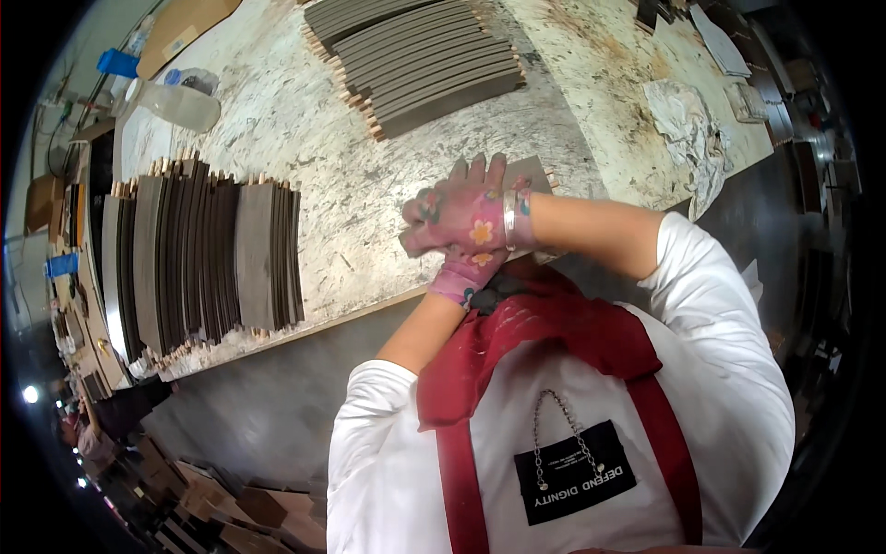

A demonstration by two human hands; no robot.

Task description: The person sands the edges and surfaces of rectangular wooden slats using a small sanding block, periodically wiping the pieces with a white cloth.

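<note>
Both my hands wear pink gloves with a flower print and overlap close to the table's front edge. My right hand [469, 214] lies across my left, and several fingertips show stretched and apart along the far side. My left hand [467, 266] is mostly covered by it, so its fingers cannot be told apart. Under my right wrist lies a grey flat piece [528, 174] with light pegs at its right end; whether either hand grips it is hidden. Beyond the hands, a stack of grey slats [434, 69] with pale peg ends rests on the table.
At left, a row of grey and dark brown slats [194, 254] stands along the worn white table [355, 217]. A translucent bottle [185, 106] lies behind it near a cardboard box [189, 32]. A crumpled white cloth [688, 129] drapes at the right edge.
</note>
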